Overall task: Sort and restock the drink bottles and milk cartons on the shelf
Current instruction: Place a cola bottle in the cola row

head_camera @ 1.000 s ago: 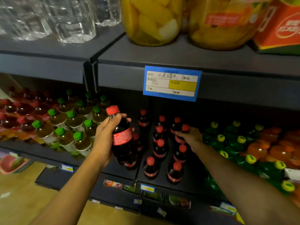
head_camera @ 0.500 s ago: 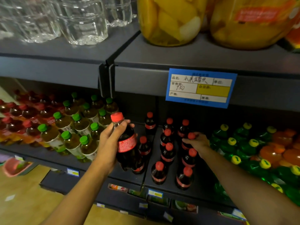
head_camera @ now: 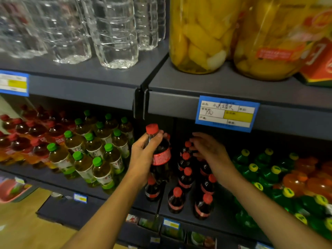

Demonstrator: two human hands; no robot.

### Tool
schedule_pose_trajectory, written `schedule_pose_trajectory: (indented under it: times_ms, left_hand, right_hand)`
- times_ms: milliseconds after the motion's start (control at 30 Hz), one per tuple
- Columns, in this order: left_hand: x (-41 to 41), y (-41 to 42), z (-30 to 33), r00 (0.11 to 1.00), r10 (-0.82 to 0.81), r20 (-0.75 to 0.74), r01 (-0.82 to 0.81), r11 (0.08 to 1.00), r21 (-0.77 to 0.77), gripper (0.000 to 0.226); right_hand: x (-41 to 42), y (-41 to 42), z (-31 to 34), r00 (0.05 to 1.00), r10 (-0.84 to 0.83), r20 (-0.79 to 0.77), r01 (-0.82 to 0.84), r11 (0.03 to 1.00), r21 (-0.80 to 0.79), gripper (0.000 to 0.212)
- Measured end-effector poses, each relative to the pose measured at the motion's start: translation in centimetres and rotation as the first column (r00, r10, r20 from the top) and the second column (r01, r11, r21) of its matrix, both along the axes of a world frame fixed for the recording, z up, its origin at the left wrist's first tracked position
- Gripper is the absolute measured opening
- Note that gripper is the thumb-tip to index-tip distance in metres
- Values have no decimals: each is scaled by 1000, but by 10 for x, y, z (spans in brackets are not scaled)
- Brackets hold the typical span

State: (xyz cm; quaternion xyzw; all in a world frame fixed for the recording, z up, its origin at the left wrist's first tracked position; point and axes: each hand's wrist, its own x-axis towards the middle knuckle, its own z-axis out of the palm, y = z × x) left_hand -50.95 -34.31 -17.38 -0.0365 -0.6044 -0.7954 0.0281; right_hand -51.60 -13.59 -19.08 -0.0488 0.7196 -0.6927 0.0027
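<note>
Red-capped and red-labelled, a cola bottle (head_camera: 160, 155) is gripped around its shoulder by the left hand (head_camera: 143, 159) and is held upright just above the front of the cola rows, clear of the shelf (head_camera: 179, 214). It has been kept in much the same raised position over the past second, while the view itself has swung lower and closer. The right hand (head_camera: 209, 150) has been lifted off the red cap it was pinching a moment ago; its fingers are now seen loosely spread and holding nothing, hovering over the rear bottles of the standing cola rows (head_camera: 186, 177). This is judged to mean that the back bottles have been straightened and that room is being sought for the held bottle, which has not yet been set down. To the left, green-capped tea bottles (head_camera: 97, 155) are ranked in rows, with red-capped dark drinks (head_camera: 23, 137) beyond them. To the right, green bottles with yellow caps (head_camera: 260, 169) and orange bottles (head_camera: 309, 178) are crowded. Above, a blue price tag (head_camera: 227, 114) is fixed to the upper shelf edge, where clear water bottles (head_camera: 115, 33) and jars of yellow fruit (head_camera: 199, 33) are stored.
</note>
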Motion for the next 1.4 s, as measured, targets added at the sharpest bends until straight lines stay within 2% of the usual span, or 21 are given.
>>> schedule_pose_trajectory:
  times_ms: [100,200,333,433,500,600,733,833,1000,1233,1400]
  left_hand:
    - [-2,4,6,1000,-23,-6,23,1000,3,33]
    - [2,5,12,996,-79,-40,76,995,-58,40]
    - [5,1,21,980,-168,-105,139,961,-238,37]
    - [2,-11,24,962,-265,-64,234,924,-301,62]
    - [0,-25,22,970,-239,-37,222,941,-257,62]
    - [1,-54,13,990,-139,-17,131,960,-248,44]
    - [9,-87,-1,991,-120,55,130,952,-277,36]
    - [12,-107,-5,987,-109,119,139,947,-290,32]
    - [15,-136,-11,974,-79,213,145,938,-314,30]
    - [14,-168,-20,969,-56,242,145,917,-372,28]
    - [15,-180,-28,969,-48,242,140,915,-378,29]
  right_hand:
    - [9,-34,7,976,217,22,-217,975,38,53]
    - [11,-53,2,954,301,-10,-297,946,128,70]
    - [11,-60,-4,968,208,-142,-178,964,199,66]
    - [3,-62,-3,973,138,-186,-84,959,272,64]
    - [-13,-65,-3,985,74,-154,-28,959,283,59]
    - [-48,-71,-8,997,-54,-53,69,940,334,52]
    - [-88,-78,-26,982,-185,21,151,857,494,67]
    - [-103,-84,-41,979,-199,35,148,825,545,75]
    - [-115,-104,-72,955,-271,122,143,779,610,71]
    - [-130,-117,-103,891,-355,284,70,725,686,66]
    - [-134,-114,-123,858,-334,390,-17,741,671,69]
